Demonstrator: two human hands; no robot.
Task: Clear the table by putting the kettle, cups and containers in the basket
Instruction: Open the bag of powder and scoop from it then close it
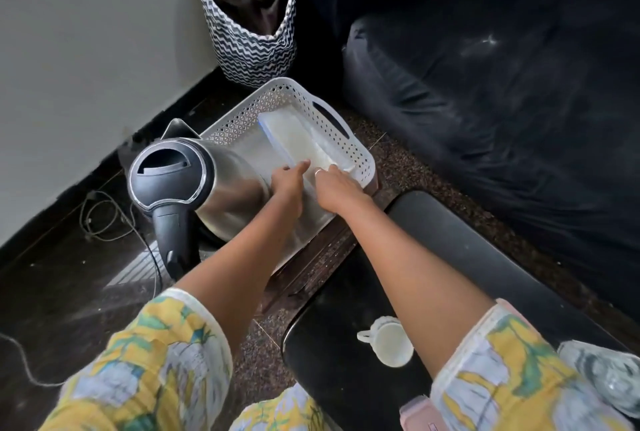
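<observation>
A white perforated basket (360,150) stands low beyond the black table (332,378). A steel kettle (221,188) with a black lid and handle leans tilted in the basket's left side. A clear rectangular container (298,132) lies inside the basket, reaching toward me. My left hand (289,182) grips the container's left edge, right beside the kettle, thumb stretched forward. My right hand (334,184), with a ring on one finger, holds its right edge. A white cup (389,344) stands on the table under my right forearm.
A glass item (606,382) and a pink object (419,413) sit at the table's near right. A zigzag-patterned fabric bin (249,32) stands behind the basket. A dark sofa (502,111) fills the right. Cables (104,219) lie on the floor by the white wall.
</observation>
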